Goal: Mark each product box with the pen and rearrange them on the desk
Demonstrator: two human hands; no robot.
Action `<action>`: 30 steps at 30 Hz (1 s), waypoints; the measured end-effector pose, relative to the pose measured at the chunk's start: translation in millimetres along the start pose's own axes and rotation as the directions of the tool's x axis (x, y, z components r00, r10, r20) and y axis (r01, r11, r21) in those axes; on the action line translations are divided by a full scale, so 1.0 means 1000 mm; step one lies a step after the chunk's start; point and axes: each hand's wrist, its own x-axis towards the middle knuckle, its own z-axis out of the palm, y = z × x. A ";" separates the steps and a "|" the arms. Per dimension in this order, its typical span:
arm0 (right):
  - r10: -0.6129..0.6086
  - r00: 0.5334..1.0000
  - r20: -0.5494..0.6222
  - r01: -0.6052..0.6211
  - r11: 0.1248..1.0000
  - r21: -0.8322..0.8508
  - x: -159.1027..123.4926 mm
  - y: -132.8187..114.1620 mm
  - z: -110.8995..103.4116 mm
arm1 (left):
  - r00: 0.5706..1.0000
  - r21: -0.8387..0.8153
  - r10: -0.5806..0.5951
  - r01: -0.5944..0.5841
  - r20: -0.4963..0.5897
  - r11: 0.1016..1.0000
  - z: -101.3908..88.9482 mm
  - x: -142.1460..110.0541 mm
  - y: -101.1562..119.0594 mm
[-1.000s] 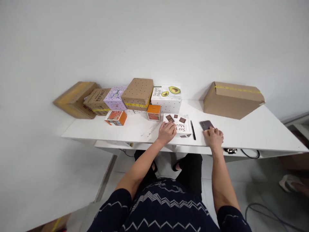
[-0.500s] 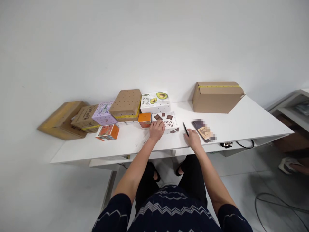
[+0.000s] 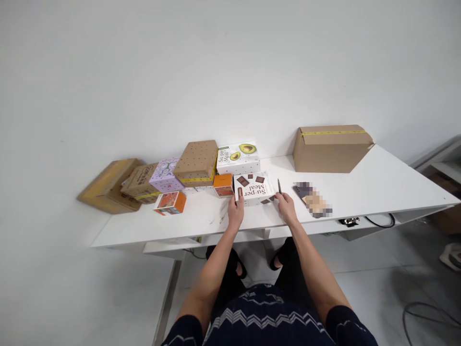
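Cardboard boxes (image 3: 137, 185) are sitting along the wall, leaving the near tabletop (image 3: 378, 192) free. The left hand (image 3: 236, 211) is pressing its fingers against the near left corner of the white chocolate box (image 3: 254, 188), steadying it. The right hand (image 3: 286, 207) is pinching a black pen (image 3: 279, 186) just beside the box's right edge. A phone (image 3: 311, 198) is lying further right.

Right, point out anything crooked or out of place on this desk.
The brown perforated box lies tilted, propped on its neighbours rather than flat. At the far left, a flat cardboard box juts past the white table edge. Nothing looks spilled or damaged.
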 end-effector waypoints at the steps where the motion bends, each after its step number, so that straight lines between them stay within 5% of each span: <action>1: 0.001 1.000 -0.014 -0.001 1.000 0.013 -0.005 -0.002 0.001 | 1.000 0.002 -0.004 0.004 -0.012 1.000 0.002 -0.006 0.003; 8: -0.062 0.968 -0.244 0.063 0.998 -0.003 -0.047 -0.040 -0.025 | 0.985 -0.133 0.151 -0.161 -0.082 0.978 -0.001 -0.059 0.038; 10: -0.203 0.942 -0.267 0.204 0.979 -0.026 -0.041 -0.062 -0.022 | 0.977 -0.142 0.195 -0.206 -0.089 0.968 -0.008 -0.040 0.055; 13: -0.320 0.916 -0.241 0.317 0.947 -0.053 -0.005 -0.097 0.002 | 0.963 -0.076 0.231 -0.243 -0.142 0.967 -0.019 0.022 0.081; 17: -0.369 0.927 -0.063 0.368 0.929 -0.024 0.049 -0.119 0.040 | 0.961 0.071 0.252 -0.245 -0.112 0.967 -0.029 0.097 0.099; 20: -0.346 0.938 -0.019 0.342 0.934 -0.104 0.060 -0.104 0.047 | 0.957 0.140 0.259 -0.241 -0.129 0.960 -0.034 0.107 0.093; 23: -0.319 0.948 -0.008 0.305 0.913 -0.271 0.046 -0.065 0.028 | 0.850 0.168 0.484 -0.457 -0.209 0.874 -0.031 0.082 0.074; 26: -0.236 0.970 -0.056 0.199 0.906 -0.373 0.024 -0.021 -0.012 | 0.774 0.153 0.632 -0.620 -0.042 0.770 -0.016 0.052 0.061; 30: -0.132 0.961 -0.244 0.043 0.939 -0.341 0.012 0.015 -0.080 | 0.748 0.054 0.623 -0.649 0.228 0.759 0.026 0.040 0.075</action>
